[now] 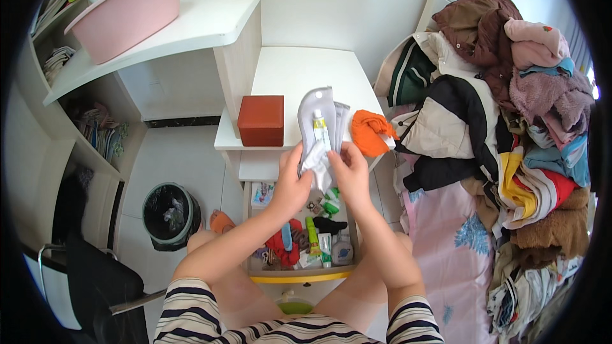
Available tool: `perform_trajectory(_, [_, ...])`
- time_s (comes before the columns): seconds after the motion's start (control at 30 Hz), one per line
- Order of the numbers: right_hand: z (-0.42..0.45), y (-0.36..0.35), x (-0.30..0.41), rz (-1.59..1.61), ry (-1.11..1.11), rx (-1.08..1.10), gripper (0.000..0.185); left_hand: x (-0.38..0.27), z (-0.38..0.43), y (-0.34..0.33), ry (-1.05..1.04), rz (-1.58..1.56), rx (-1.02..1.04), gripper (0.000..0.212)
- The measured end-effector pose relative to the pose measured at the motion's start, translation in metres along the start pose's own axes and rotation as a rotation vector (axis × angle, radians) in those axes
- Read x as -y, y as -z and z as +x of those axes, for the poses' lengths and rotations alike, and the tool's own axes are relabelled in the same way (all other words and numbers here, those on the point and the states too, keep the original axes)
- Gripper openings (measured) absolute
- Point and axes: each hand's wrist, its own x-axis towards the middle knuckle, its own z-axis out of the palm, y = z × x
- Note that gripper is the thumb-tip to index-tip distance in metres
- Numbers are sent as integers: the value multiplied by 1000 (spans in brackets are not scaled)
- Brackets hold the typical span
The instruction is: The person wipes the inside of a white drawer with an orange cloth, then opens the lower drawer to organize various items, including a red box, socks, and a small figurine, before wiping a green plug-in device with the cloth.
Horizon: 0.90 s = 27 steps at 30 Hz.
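A grey fabric pouch with a snap (311, 101) lies spread open between my two hands, above the front of a white cabinet top. Resting on the pouch is a small yellow-and-white ointment tube (320, 129), its white cap pointing away from me. A crumpled white piece of cloth or tissue (318, 160) covers the tube's lower end. My left hand (294, 184) grips the left side of the pouch. With its thumb on the white piece, my right hand (353, 172) holds the right side. The fingers behind the pouch are partly hidden.
Below my hands, a pulled-out drawer (300, 274) holds tubes, hair ties and a green bottle (331, 205). A red-brown box (261, 121) and an orange cloth (370, 131) flank the pouch. Left is a lined bin (167, 239); right, clothes (449, 119) heap on a bed.
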Motion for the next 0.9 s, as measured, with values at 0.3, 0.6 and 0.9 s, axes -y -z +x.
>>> perform_trajectory(0.3, [109, -19, -55, -147, -81, -72, 24, 33, 82, -32, 72, 28, -291, 66])
perform_trajectory(0.6, [123, -36, -64, -214, -192, -8, 40, 31, 60, -27, 65, 210, -162, 80])
perform_trajectory(0.9, [94, -37, -64, -540, 114, 48, 44, 3, 9, 5, 66, 16, -11, 80])
